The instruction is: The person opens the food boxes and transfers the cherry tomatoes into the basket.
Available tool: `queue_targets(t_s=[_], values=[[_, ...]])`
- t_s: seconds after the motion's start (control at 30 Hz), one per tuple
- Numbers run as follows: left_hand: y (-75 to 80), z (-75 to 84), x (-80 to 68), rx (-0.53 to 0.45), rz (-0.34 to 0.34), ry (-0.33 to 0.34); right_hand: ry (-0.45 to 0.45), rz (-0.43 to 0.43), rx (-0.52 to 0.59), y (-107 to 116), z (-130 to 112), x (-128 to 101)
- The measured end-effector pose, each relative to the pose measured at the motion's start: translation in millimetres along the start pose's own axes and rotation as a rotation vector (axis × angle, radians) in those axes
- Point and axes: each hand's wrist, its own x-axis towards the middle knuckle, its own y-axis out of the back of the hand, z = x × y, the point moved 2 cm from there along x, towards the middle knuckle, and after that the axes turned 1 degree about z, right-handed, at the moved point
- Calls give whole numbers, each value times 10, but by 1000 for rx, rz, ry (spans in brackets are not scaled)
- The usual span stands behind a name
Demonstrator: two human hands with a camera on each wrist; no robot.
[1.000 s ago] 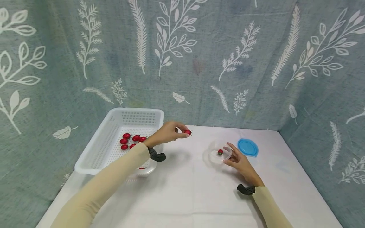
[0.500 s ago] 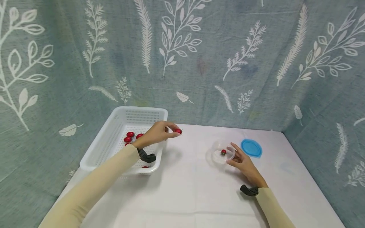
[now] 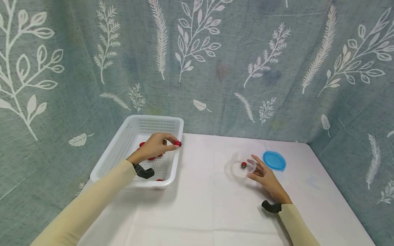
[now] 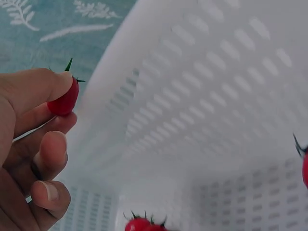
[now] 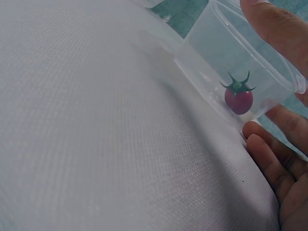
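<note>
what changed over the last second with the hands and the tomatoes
The left hand, pinching a small red cherry tomato, drew back from over the table to the rim of the white perforated plastic basket. The right hand stayed against the clear plastic tub, one tomato inside; the blue lid stayed put.

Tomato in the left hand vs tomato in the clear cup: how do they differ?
The left hand pinches one tomato in the air at the basket rim; the other tomato rests on the floor of the cup. The pinched one is partly covered by fingertips; the cup's stands upright, green stem on top, untouched, the right hand at the cup's side. Both are small, red, green-stemmed.
</note>
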Motion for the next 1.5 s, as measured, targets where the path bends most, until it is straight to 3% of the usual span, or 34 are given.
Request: queue_targets(t_s=[0.23, 0.37, 0.57, 1.5], values=[[142, -252, -135, -28, -10, 74, 0, -4, 0, -9, 4, -5], [222, -324, -180, 3, -10, 120, 3, -15, 17, -5, 1, -1], [289, -402, -225, 17, -70, 206, 2, -16, 13, -8, 7, 10], [268, -613, -137, 252, -182, 101, 9, -8, 19, 2, 4, 4]])
